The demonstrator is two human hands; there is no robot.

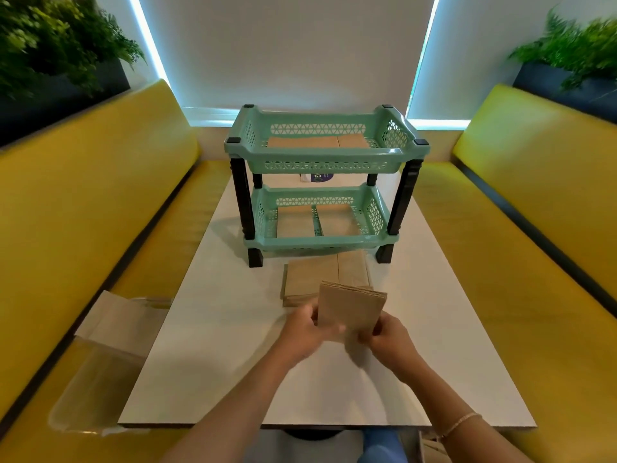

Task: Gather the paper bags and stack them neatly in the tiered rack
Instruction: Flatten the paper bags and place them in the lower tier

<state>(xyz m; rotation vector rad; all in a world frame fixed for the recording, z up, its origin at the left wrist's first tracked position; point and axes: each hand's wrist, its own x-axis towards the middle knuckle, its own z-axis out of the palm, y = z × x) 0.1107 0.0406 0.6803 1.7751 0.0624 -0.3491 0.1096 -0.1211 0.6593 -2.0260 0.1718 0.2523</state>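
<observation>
I hold a small bundle of paper bags (pixel 350 312) upright above the white surface (pixel 233 345), its long axis running from my hands up and away toward the rack, the top edge fanned so several thin layers show. My left hand (pixel 302 332) pinches the bundle's left edge and my right hand (pixel 389 339) pinches the lower right edge, so each grip is clamped on the bags; both hands are a little blurred. The bags are flat, brown, matte kraft paper, rectangular with straight edges. Just beyond the bundle, a flat stack of bags (pixel 320 275) lies on the surface in front of the rack, its far edge reaching under the lower tray. The tiered rack (pixel 324 182) stands in the middle of the surface, its long side facing me; it has two mint-green plastic trays with triangle-patterned lattice walls, joined by dark square posts. Brown bags lie flat in the upper tray (pixel 317 142), and two flat piles sit side by side in the lower tray (pixel 317 218). The smooth, glossy yellow benches (pixel 83 195) run along both sides, and on the left one lies a clear plastic wrapper (pixel 100 362).
</observation>
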